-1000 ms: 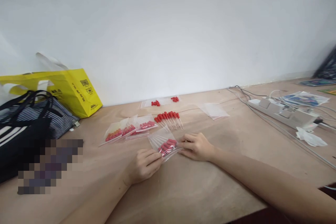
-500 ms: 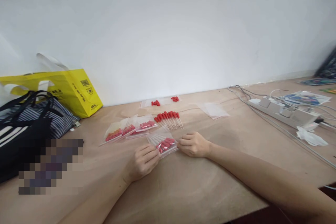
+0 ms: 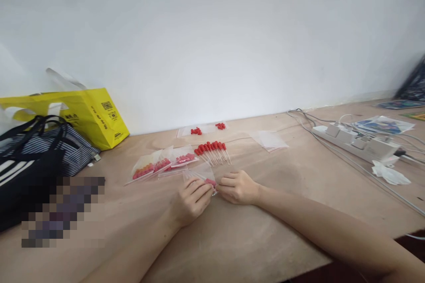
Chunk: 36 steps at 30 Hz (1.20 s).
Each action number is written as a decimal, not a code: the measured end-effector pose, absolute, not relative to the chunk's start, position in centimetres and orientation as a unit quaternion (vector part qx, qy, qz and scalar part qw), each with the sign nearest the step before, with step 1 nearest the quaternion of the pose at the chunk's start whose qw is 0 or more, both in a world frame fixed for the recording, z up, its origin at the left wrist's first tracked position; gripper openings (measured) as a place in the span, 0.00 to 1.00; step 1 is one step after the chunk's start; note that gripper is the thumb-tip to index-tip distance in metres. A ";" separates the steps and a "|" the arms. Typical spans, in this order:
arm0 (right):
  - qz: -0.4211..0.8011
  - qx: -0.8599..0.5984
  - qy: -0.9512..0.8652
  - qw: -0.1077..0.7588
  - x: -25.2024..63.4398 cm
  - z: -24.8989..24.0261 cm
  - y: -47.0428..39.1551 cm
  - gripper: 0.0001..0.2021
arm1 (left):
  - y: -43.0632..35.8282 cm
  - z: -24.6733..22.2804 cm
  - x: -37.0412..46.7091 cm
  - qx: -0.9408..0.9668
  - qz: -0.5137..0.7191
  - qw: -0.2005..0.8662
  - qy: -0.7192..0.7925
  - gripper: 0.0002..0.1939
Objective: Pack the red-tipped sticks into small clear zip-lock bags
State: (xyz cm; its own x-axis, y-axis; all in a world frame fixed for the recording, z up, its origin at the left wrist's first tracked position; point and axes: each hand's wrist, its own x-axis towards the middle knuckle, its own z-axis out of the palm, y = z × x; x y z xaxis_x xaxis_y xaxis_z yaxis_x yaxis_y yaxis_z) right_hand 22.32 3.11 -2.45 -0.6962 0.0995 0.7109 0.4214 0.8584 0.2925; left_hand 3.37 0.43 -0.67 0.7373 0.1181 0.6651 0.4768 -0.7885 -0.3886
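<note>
My left hand (image 3: 194, 199) is closed over the near edge of a clear zip bag (image 3: 201, 171) and covers most of the red-tipped sticks in it. Against the bag's right corner my right hand (image 3: 238, 187) pinches the edge, close to the left fingertips. Just behind lies a fanned row of red-tipped sticks (image 3: 214, 152). Several filled bags (image 3: 161, 164) overlap to the left of it. Farther back, small red pieces (image 3: 195, 131) rest on a clear plastic sheet (image 3: 208, 128).
Flat plastic bags (image 3: 269, 140) lie at the back right. A power strip (image 3: 358, 146) with cables, a crumpled white tissue (image 3: 391, 172) and printed sheets (image 3: 385, 124) are on the right. A yellow bag (image 3: 99, 117) and a striped black bag (image 3: 49, 159) stand at the left.
My left hand has slid right along the bag's near edge and now hides more red tips. My right hand has shifted slightly left, so the hands are closer together.
</note>
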 end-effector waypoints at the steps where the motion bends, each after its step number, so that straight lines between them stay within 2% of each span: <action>1: -0.220 -0.142 -0.896 0.358 22.2 -2.5 3.1 0.11 | 0.4 -0.6 3.3 -0.888 -0.319 0.290 -0.163 0.07; 16: -0.182 -0.138 -0.908 0.350 22.6 -2.7 3.6 0.08 | -1.4 -0.2 -1.2 -0.876 -0.268 0.361 -0.172 0.07; 28: -0.078 -0.201 -0.913 0.346 24.2 -3.0 2.7 0.11 | -2.4 -0.5 1.9 -0.898 -0.360 0.207 -0.142 0.06; 31: 0.018 -0.187 -0.917 0.353 24.6 -2.7 2.7 0.10 | -2.2 -0.5 2.2 -0.915 -0.352 0.138 -0.141 0.02; 35: 0.263 -0.224 -0.837 0.424 26.4 -1.5 3.9 0.04 | -1.3 -0.5 1.4 -0.891 -0.365 0.044 -0.268 0.06; 36: 0.322 -0.247 -0.797 0.447 27.1 -1.2 4.4 0.05 | -1.1 -0.6 1.2 -0.879 -0.369 0.029 -0.300 0.06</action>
State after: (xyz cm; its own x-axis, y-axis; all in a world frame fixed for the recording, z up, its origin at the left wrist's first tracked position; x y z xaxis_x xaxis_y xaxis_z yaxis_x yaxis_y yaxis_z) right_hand 27.06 4.40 -1.15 -0.4791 0.6813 0.5534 0.1063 0.6709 -0.7339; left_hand 1.24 -1.11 -0.55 0.5467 0.5064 0.6668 0.5496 -0.8178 0.1705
